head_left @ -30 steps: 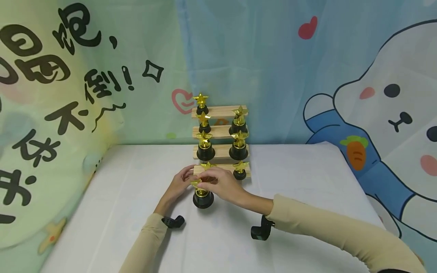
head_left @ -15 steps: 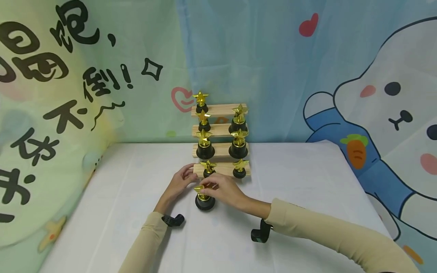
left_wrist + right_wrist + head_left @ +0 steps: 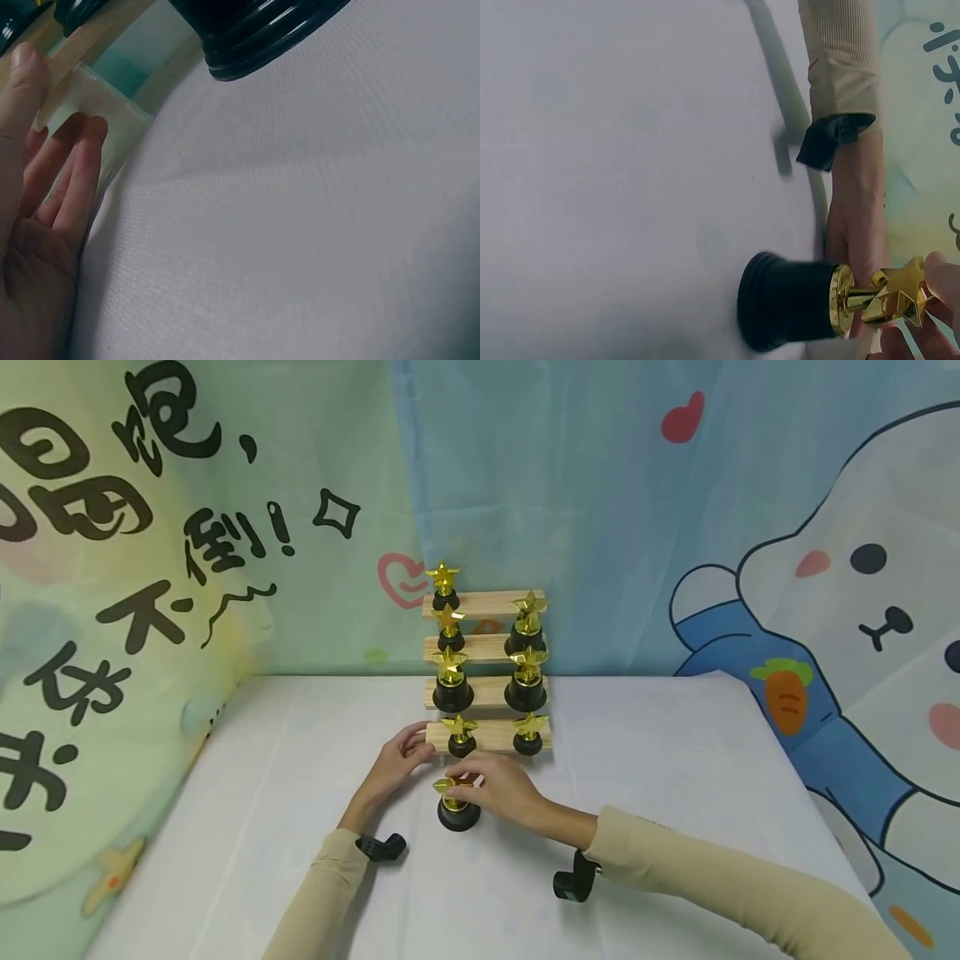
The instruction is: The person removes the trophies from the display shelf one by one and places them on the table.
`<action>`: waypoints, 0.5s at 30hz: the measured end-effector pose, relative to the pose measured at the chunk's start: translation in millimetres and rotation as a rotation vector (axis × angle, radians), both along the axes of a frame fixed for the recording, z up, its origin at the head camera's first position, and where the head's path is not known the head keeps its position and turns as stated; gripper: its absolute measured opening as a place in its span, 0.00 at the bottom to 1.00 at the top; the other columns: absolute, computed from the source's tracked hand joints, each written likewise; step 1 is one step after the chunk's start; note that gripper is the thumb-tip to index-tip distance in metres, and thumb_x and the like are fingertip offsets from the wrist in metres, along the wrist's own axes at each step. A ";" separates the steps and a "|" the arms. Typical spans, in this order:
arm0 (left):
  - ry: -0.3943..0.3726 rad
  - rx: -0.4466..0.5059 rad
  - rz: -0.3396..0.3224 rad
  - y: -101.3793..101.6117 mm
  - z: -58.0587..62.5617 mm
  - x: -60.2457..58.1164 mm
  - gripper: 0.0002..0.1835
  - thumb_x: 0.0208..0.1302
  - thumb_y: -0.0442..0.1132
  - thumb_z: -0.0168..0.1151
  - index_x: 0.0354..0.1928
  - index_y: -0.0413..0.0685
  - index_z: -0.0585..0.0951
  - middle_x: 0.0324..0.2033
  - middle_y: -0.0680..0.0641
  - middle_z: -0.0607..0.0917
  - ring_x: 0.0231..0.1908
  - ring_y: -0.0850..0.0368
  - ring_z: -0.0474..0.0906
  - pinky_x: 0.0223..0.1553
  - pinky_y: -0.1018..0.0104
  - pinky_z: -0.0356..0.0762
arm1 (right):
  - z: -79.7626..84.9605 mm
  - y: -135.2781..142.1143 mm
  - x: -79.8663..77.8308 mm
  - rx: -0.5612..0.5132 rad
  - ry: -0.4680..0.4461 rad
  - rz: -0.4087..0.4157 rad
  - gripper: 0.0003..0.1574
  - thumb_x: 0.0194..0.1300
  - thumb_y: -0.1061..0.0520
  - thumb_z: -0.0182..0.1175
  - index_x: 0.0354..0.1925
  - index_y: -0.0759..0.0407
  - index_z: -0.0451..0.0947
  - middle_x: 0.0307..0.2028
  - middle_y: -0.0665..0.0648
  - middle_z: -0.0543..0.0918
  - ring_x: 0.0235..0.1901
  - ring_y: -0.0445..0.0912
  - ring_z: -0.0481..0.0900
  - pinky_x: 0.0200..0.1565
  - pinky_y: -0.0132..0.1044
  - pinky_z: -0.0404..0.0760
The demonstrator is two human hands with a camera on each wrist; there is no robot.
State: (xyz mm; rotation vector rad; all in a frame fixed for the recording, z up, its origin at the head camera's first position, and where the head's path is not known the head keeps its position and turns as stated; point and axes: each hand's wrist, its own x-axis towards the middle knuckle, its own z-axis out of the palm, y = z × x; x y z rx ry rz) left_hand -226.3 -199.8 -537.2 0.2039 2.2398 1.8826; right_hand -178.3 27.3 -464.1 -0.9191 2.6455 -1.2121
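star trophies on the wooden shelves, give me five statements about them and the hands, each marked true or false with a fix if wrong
1. The right hand holds a trophy by its gold star. True.
2. The left hand is at the left end of the lowest shelf. True.
3. The lowest shelf bears three trophies. False: it bears two, one on the left and one on the right.
4. The top shelf bears a single trophy, at its left end. True.
5. The held trophy is upside down. False: its star is above its black base.
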 end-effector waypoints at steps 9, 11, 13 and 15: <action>0.007 -0.019 -0.002 -0.1 1.1 1.5 0.31 0.68 0.40 0.61 0.69 0.40 0.64 0.60 0.33 0.77 0.57 0.45 0.78 0.55 0.66 0.79 | -0.4 4.3 -3.4 0.022 0.010 0.003 0.16 0.58 0.50 0.69 0.44 0.56 0.86 0.36 0.52 0.87 0.35 0.46 0.83 0.37 0.30 0.80; 0.008 -0.009 -0.002 0.2 0.9 0.7 0.31 0.68 0.40 0.61 0.69 0.39 0.64 0.60 0.33 0.76 0.57 0.47 0.79 0.54 0.66 0.79 | -0.6 4.4 -4.0 0.022 0.013 0.004 0.16 0.59 0.50 0.69 0.43 0.56 0.86 0.36 0.52 0.87 0.35 0.46 0.83 0.37 0.31 0.81; 0.008 0.000 -0.003 0.4 0.5 0.1 0.31 0.68 0.40 0.61 0.69 0.39 0.64 0.60 0.32 0.76 0.56 0.49 0.79 0.54 0.67 0.79 | -1.1 4.6 -4.7 0.023 0.017 0.008 0.16 0.59 0.50 0.69 0.43 0.55 0.86 0.36 0.52 0.87 0.35 0.46 0.83 0.38 0.32 0.81; 0.010 0.000 -0.003 0.7 0.1 -0.4 0.31 0.68 0.39 0.60 0.69 0.38 0.64 0.60 0.32 0.76 0.55 0.51 0.80 0.54 0.69 0.79 | -2.0 5.3 -5.5 0.018 0.016 0.020 0.17 0.59 0.50 0.68 0.44 0.57 0.85 0.37 0.52 0.87 0.36 0.47 0.83 0.38 0.34 0.82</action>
